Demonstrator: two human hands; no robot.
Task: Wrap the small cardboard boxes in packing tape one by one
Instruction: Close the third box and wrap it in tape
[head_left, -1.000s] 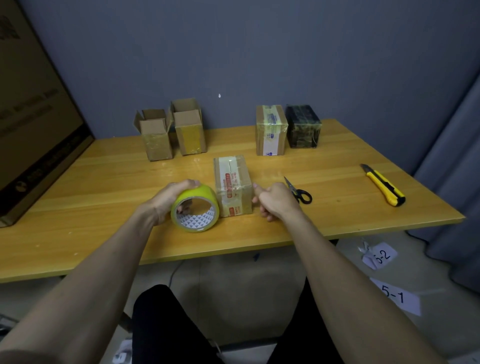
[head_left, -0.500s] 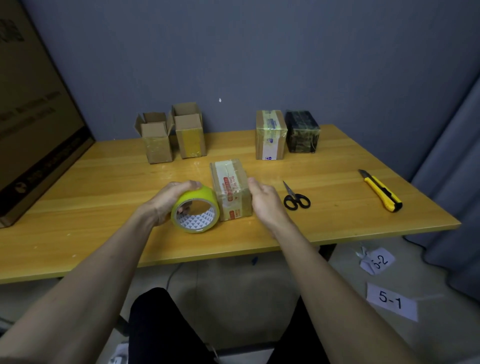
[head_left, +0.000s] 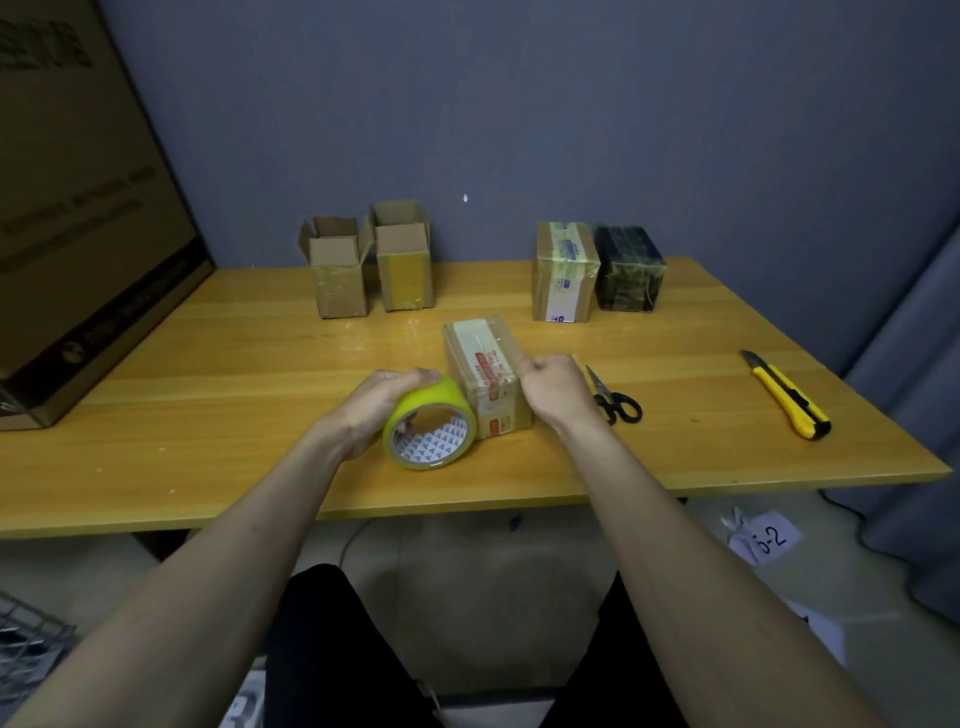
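A small taped cardboard box (head_left: 485, 378) is laid on the table (head_left: 208, 395) near its front edge, its long axis running away from the person and angled slightly left. The yellow tape roll (head_left: 430, 423) is stood on edge against the box's left side, gripped by the left hand (head_left: 375, 402) with fingers curled over its top. The box's right side is met by the right hand (head_left: 551, 387), fingers curled together. Black scissors (head_left: 613, 399) are seen just right of that hand, a yellow utility knife (head_left: 787, 395) farther right. Two open boxes (head_left: 371, 265) and two wrapped boxes (head_left: 597, 270) are lined along the wall.
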